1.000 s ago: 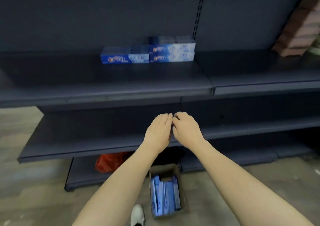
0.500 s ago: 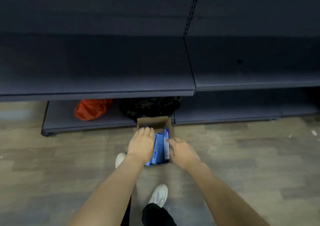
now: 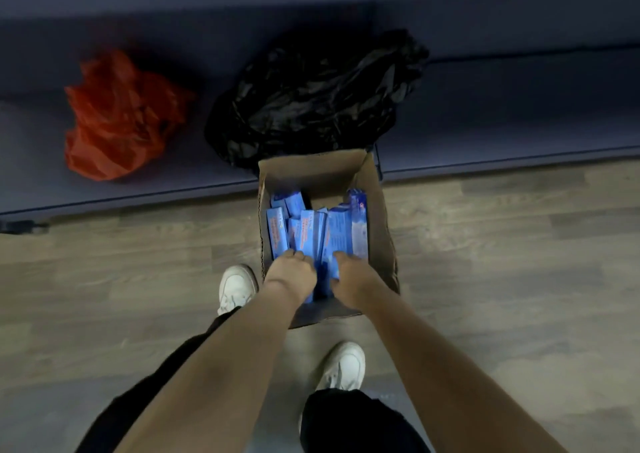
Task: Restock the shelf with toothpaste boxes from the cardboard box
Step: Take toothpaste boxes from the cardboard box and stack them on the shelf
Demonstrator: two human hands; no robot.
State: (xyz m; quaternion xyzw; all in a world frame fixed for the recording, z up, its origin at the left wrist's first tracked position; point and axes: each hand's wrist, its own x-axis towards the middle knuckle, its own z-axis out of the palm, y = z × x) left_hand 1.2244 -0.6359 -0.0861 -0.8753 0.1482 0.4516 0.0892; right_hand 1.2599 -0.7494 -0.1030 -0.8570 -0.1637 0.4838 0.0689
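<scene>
The toothpaste boxes (image 3: 313, 232) are standing packed on end inside the cardboard box (image 3: 375, 189), which is sitting on the floor just in front of the bottom shelf (image 3: 485, 133). They are probably light, stiff cartons with slick printed faces that dent if squeezed, so gripping across the narrow sides near the top ends looks safest. Both forearms are reaching straight down into the cardboard box. The left hand (image 3: 289, 272) is curling its fingers over the box tops nearest the person; the right hand (image 3: 348, 276) is doing likewise beside it. Whether either is gripping firmly, I cannot tell.
</scene>
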